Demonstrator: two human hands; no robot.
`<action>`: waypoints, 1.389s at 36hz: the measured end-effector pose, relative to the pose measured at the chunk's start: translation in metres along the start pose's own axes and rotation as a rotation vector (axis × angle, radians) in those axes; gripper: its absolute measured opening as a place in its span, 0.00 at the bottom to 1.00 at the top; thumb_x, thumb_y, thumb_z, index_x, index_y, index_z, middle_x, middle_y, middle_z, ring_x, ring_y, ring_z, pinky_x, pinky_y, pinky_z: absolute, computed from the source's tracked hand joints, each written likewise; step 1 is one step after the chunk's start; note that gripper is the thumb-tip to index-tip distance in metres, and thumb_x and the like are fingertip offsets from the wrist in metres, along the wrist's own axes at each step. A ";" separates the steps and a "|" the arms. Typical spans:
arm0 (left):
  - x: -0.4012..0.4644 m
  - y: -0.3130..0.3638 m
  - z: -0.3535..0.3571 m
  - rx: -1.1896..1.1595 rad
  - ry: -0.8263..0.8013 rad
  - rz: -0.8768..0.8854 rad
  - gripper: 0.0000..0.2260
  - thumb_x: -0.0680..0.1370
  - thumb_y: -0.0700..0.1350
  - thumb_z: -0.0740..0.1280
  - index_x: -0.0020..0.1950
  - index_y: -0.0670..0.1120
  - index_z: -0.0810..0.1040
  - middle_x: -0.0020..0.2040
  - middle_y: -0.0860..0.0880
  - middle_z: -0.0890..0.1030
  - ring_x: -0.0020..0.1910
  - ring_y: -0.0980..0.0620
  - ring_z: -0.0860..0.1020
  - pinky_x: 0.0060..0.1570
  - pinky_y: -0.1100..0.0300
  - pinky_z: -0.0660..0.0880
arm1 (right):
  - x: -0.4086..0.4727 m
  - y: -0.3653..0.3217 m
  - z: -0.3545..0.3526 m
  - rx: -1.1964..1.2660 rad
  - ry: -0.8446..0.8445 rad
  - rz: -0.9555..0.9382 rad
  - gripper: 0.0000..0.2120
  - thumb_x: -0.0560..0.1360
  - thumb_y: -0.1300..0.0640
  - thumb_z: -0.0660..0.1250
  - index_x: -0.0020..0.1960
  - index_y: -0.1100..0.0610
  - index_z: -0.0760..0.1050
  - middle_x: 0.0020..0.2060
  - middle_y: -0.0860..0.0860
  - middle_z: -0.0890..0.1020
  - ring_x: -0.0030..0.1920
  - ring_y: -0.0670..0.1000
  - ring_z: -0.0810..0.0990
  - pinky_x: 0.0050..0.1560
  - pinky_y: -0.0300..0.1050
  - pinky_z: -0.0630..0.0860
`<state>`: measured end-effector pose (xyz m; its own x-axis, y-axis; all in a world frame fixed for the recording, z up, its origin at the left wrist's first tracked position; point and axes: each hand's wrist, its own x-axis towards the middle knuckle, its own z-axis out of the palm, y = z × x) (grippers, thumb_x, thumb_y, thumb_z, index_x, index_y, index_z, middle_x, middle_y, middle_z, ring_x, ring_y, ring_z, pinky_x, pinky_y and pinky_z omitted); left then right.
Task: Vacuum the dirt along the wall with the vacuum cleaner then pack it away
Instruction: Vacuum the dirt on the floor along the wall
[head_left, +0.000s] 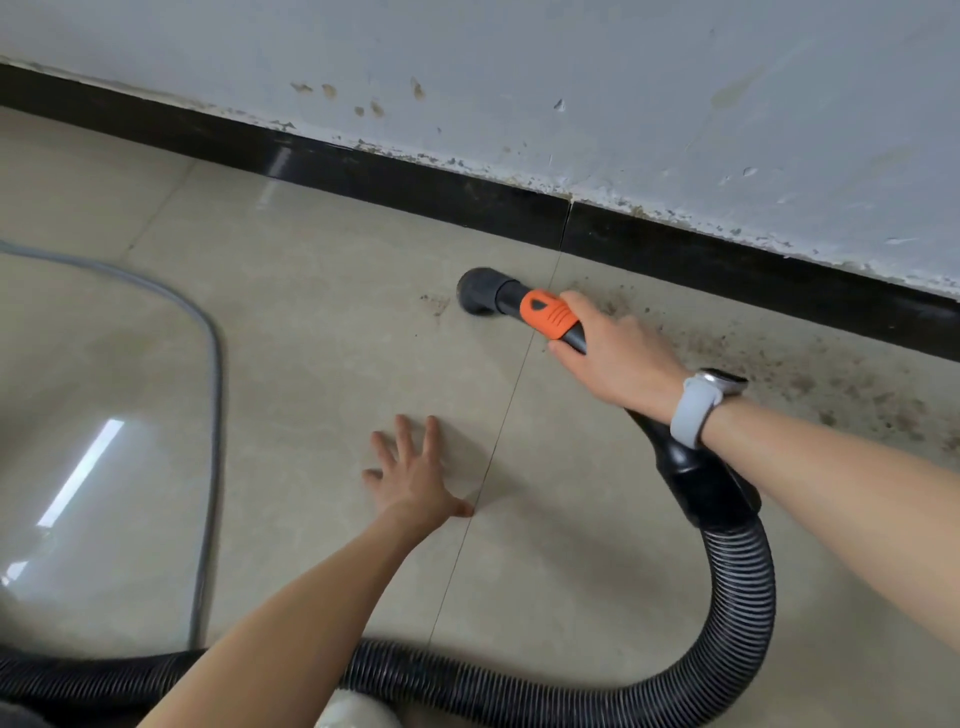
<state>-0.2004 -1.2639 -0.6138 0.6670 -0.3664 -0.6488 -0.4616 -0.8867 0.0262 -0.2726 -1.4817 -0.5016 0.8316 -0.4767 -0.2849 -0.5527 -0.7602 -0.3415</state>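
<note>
Nozzle (480, 297) on floor, just beyond R hand (618, 358) fingers (563, 354) gripping handle (550, 314).

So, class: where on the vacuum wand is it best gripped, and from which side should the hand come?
Grip the black tube just behind the orange collar, where the right hand holds the vacuum wand now. Come from above and behind: the wand lies low, nozzle down on the floor tiles, hose trailing back.
</note>
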 end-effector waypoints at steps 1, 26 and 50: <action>-0.001 -0.001 0.000 0.003 0.002 0.003 0.55 0.64 0.63 0.75 0.77 0.56 0.40 0.77 0.47 0.38 0.75 0.37 0.40 0.68 0.42 0.61 | 0.002 -0.003 0.000 -0.007 0.004 0.001 0.23 0.80 0.46 0.59 0.72 0.49 0.58 0.42 0.52 0.76 0.30 0.49 0.71 0.27 0.41 0.65; -0.003 -0.008 -0.008 0.032 -0.029 0.038 0.52 0.67 0.64 0.72 0.77 0.57 0.39 0.78 0.49 0.37 0.76 0.39 0.39 0.67 0.44 0.61 | 0.024 -0.026 0.005 -0.051 -0.014 -0.056 0.24 0.80 0.45 0.59 0.73 0.48 0.57 0.50 0.57 0.80 0.40 0.58 0.76 0.38 0.48 0.73; 0.006 0.028 -0.057 0.053 0.029 0.073 0.27 0.80 0.50 0.62 0.76 0.49 0.57 0.75 0.45 0.59 0.72 0.42 0.60 0.66 0.45 0.63 | -0.119 0.037 0.009 -0.023 -0.121 0.106 0.27 0.80 0.44 0.56 0.76 0.45 0.52 0.51 0.55 0.81 0.46 0.60 0.79 0.40 0.47 0.69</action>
<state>-0.1757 -1.3071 -0.5739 0.6469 -0.4378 -0.6243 -0.5390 -0.8417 0.0318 -0.3925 -1.4486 -0.4884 0.7556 -0.4986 -0.4248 -0.6342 -0.7192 -0.2839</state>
